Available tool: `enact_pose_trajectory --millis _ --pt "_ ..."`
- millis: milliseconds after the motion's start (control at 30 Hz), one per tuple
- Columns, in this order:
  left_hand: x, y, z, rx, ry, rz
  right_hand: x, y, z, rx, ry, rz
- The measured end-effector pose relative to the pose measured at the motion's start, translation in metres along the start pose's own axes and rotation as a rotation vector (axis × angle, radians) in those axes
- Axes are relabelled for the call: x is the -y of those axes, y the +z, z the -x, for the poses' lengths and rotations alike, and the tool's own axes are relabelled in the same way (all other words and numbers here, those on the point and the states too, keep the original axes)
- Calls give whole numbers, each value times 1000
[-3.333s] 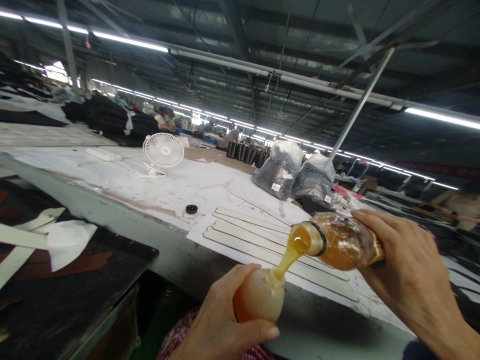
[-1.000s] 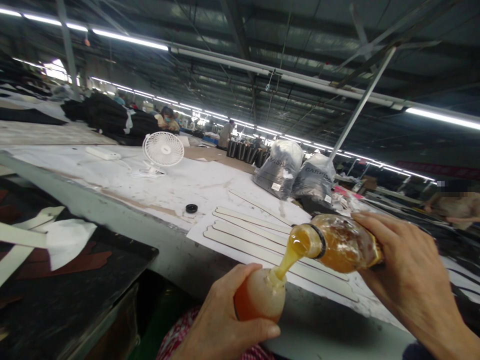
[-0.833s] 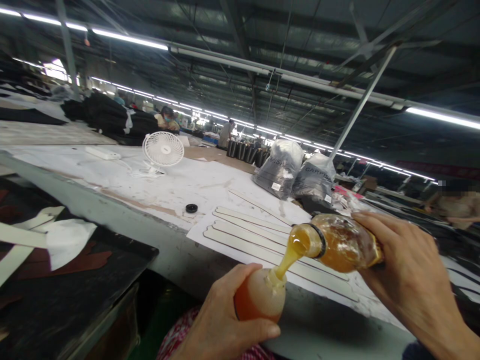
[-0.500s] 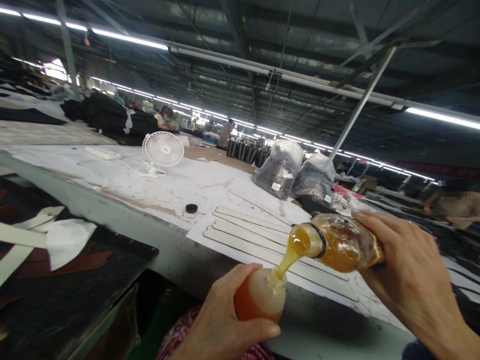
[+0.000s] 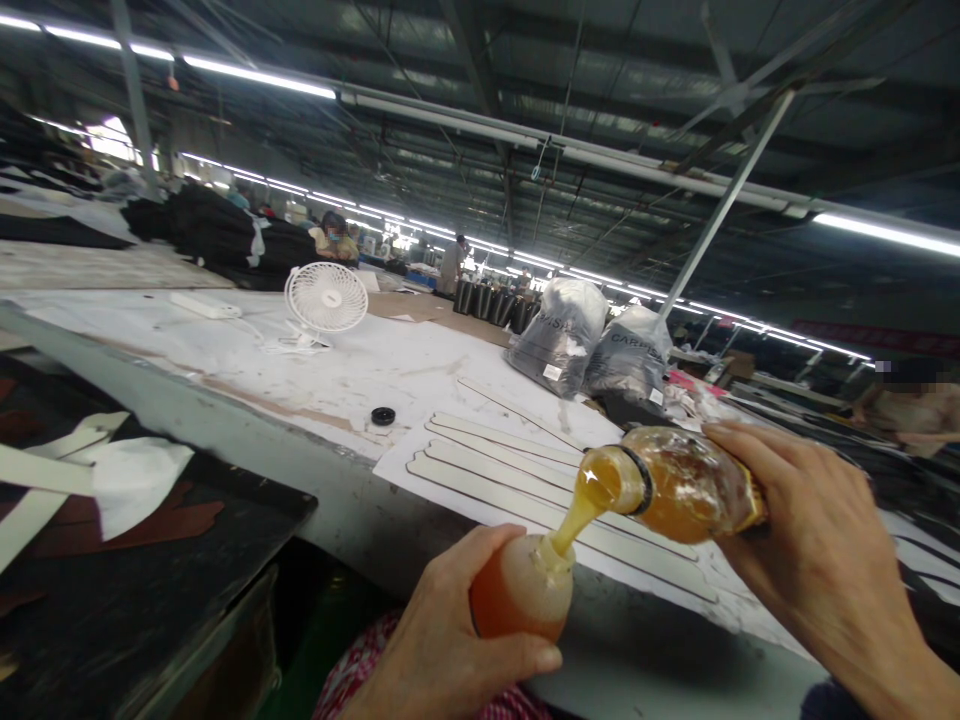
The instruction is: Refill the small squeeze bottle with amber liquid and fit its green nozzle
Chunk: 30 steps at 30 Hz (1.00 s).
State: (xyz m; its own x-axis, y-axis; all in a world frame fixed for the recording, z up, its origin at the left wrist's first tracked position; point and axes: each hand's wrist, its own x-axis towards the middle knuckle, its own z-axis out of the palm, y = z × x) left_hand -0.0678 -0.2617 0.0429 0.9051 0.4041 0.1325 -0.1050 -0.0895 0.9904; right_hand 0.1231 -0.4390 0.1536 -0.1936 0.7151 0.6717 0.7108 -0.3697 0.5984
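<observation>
My right hand (image 5: 806, 530) is wrapped round a clear bottle (image 5: 682, 485) of amber liquid, tipped with its mouth down to the left. A thick yellow stream (image 5: 577, 520) runs from that mouth into the narrow opening of a smaller rounded bottle (image 5: 529, 590). My left hand (image 5: 457, 620) grips this smaller bottle round its side, thumb on the near side and fingers behind. Orange liquid shows in its lower part, and the upper part looks pale and cloudy. Several long cream strips with dark edges (image 5: 510, 485) lie on white paper behind the bottles.
A black round cap (image 5: 382, 416) sits on the white-covered table (image 5: 420, 360). Farther back are a white fan (image 5: 327, 298), a power strip (image 5: 206, 305) and two filled plastic bags (image 5: 559, 335). At the left, a dark surface (image 5: 187, 590) holds brown pieces. Other people work in the background.
The liquid keeps streaming between the bottles. The smaller bottle in my left hand has shifted very slightly; my right hand and the table items look unchanged.
</observation>
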Motion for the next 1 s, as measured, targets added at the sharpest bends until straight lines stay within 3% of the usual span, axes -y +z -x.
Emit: enact_pose_trajectory --millis 1000 --pt "-3 3 -2 -11 -18 22 4 5 8 5 40 -39"
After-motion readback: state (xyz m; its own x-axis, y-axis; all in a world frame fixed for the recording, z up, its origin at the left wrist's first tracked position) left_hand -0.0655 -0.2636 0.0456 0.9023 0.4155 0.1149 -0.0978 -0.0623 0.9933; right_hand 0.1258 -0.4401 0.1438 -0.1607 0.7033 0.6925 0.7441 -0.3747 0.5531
